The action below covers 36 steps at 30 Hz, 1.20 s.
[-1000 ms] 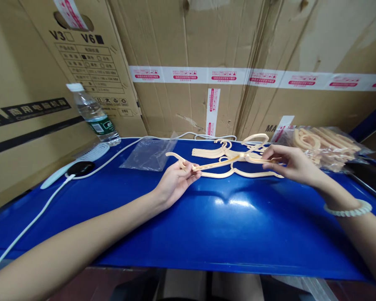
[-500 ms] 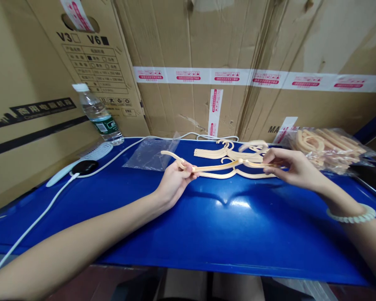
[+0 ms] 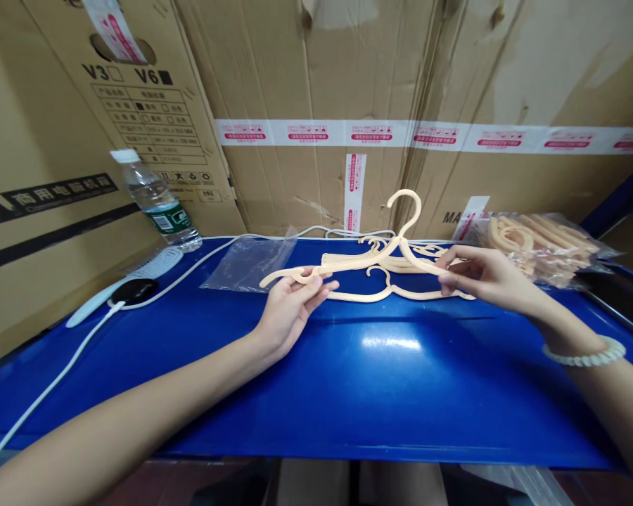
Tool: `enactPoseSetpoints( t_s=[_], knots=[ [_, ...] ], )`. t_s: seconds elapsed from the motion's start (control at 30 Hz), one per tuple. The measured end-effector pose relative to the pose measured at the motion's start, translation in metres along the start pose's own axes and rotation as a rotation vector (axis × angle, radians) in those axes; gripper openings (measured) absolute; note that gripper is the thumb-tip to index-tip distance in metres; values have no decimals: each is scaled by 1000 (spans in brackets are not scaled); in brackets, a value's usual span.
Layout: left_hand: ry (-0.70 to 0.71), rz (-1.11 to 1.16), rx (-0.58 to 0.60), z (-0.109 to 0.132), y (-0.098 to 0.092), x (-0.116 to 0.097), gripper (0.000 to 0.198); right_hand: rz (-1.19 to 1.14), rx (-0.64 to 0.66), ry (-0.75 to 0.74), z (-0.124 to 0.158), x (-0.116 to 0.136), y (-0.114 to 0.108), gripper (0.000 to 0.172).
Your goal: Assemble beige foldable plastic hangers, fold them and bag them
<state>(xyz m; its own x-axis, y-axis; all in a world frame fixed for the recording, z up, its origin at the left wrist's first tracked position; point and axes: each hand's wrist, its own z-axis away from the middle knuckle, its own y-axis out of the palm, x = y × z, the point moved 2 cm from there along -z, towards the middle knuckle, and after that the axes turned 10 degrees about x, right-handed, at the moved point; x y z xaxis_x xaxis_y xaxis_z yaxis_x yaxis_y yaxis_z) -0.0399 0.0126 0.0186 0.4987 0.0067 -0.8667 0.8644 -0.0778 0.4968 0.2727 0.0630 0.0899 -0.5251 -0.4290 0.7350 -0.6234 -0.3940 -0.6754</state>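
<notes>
A cream plastic clothes hanger (image 3: pixel 359 261) is held up above the blue table between my two hands, its hook pointing upward. My left hand (image 3: pixel 294 303) is closed on its left end, where a small curved piece sticks out past the fingers. Thumb and fingers of my right hand (image 3: pixel 475 273) pinch its right arm. Just behind and below lies another cream hanger (image 3: pixel 366 297), flat on the table. Farther back, several more stacked hangers (image 3: pixel 342 259) are partly hidden by the held one.
A clear plastic bag (image 3: pixel 250 261) lies left of the hangers. A bag of cream hanger parts (image 3: pixel 543 246) sits at the back right. On the left are a water bottle (image 3: pixel 163 211), a pale comb (image 3: pixel 155 266) and a black device (image 3: pixel 134 292) with a white cable. Cardboard boxes (image 3: pixel 306 190) stand behind.
The held hanger has turned so its hook, earlier blurred and lying back toward the table, now stands upright. Both hands keep hold of its ends. The view has shifted slightly.
</notes>
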Motion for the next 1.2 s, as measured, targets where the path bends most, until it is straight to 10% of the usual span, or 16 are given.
enactPoseSetpoints(
  t_s=[0.1, 0.3, 1.2],
  knots=[
    [-51, -339, 244, 14, 10, 6, 21, -44, 18, -3, 0, -1, -3, 42],
    [619, -1350, 902, 50, 29, 13, 20, -15, 225, 51, 0, -6, 2, 33],
    [473, -1685, 824, 41, 24, 14, 41, 632, 378, 189, 3, -18, 7, 12]
  ],
)
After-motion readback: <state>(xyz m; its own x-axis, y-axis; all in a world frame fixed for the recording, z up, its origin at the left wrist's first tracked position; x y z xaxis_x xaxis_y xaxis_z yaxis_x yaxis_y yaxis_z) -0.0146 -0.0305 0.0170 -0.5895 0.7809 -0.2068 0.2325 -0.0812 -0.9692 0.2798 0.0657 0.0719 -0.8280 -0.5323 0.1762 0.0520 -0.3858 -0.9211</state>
